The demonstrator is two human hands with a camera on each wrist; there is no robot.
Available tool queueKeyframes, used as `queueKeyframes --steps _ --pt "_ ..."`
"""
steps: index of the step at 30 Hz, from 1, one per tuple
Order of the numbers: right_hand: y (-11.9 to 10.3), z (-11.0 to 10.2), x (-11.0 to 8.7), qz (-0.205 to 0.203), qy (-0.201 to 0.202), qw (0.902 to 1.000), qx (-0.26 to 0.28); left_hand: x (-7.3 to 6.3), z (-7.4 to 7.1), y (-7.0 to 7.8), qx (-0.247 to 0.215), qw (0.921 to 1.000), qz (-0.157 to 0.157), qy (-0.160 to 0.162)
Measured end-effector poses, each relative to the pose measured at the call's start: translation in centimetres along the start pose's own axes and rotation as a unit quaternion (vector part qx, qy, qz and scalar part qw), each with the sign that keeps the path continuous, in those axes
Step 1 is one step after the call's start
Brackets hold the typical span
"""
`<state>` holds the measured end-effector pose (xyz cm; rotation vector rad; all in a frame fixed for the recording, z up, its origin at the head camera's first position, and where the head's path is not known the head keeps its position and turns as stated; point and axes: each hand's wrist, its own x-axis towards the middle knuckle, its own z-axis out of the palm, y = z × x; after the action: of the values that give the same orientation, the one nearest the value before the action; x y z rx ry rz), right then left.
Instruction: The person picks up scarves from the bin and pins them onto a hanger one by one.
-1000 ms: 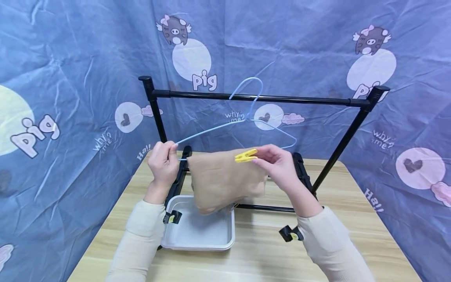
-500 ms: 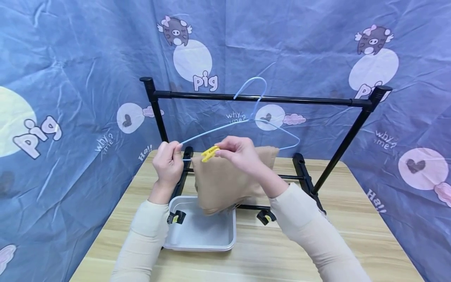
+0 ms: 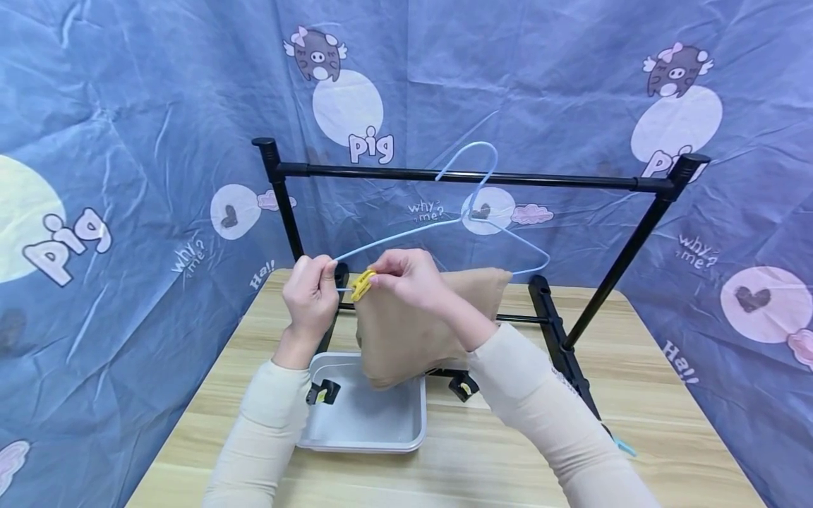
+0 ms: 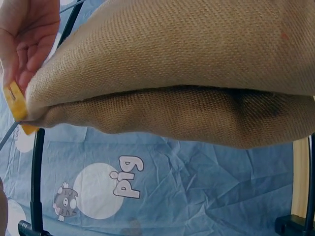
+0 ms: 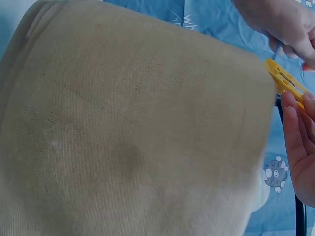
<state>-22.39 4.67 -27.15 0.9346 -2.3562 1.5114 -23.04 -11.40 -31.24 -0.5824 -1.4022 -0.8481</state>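
A light-blue clothes hanger (image 3: 406, 232) hangs by its hook over a black rail, with a brown knit cloth (image 3: 422, 335) folded over its lower bar. My left hand (image 3: 311, 296) grips the hanger's left corner. At the cloth's upper left corner is a yellow clothespin (image 3: 363, 285), which my right hand (image 3: 409, 279) pinches between thumb and fingers. From the left wrist view, the clothespin (image 4: 17, 107) sits at the cloth's edge where the hanger wire comes out. How far its tips bite on the cloth is hard to tell.
The rail belongs to a black rack (image 3: 546, 179) standing on a wooden table (image 3: 470, 458). Below the cloth is a light grey tray (image 3: 356, 447). A small light-blue object (image 3: 625, 447) shows beside the right sleeve. Blue printed fabric (image 3: 546, 106) surrounds the table.
My right hand has carried the yellow clothespin left from the cloth's middle to its upper left corner. The hanger and cloth have shifted slightly right, with my left hand still gripping the corner.
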Motion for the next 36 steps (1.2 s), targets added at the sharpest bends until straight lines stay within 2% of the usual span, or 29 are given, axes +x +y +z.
queueKeyframes --steps 6,12,17,20,25,29,32,36 --pt "0.0 0.2 0.0 -0.007 -0.007 0.9995 -0.029 0.1 0.1 0.3 -0.002 1.0000 -0.003 0.000" --pt "-0.4 0.2 -0.2 0.011 -0.027 0.9982 -0.052 -0.1 0.1 0.3 0.001 1.0000 -0.001 -0.005" --pt "-0.6 0.3 -0.8 0.016 -0.034 0.9980 -0.050 -0.3 0.1 0.2 0.002 1.0000 -0.006 -0.002" --pt "-0.5 0.1 -1.9 0.004 -0.019 0.9994 -0.028 -0.3 0.0 0.1 -0.002 1.0000 -0.008 0.000" --pt "-0.1 -1.2 -5.1 -0.073 0.034 0.9968 -0.003 -0.3 -0.4 -0.1 0.001 0.9998 -0.016 0.010" --pt "0.6 -3.6 -8.6 -0.141 0.092 0.9845 -0.049 -0.2 -0.7 -0.2 0.000 0.9997 -0.017 0.015" --pt "1.4 -6.2 -11.4 -0.149 0.136 0.9757 -0.086 -0.1 -0.9 -0.2 -0.002 0.9998 -0.015 0.016" --pt "2.8 -9.6 -15.7 -0.108 0.202 0.9669 -0.112 -0.1 -1.0 -0.3 0.000 0.9997 -0.014 0.019"
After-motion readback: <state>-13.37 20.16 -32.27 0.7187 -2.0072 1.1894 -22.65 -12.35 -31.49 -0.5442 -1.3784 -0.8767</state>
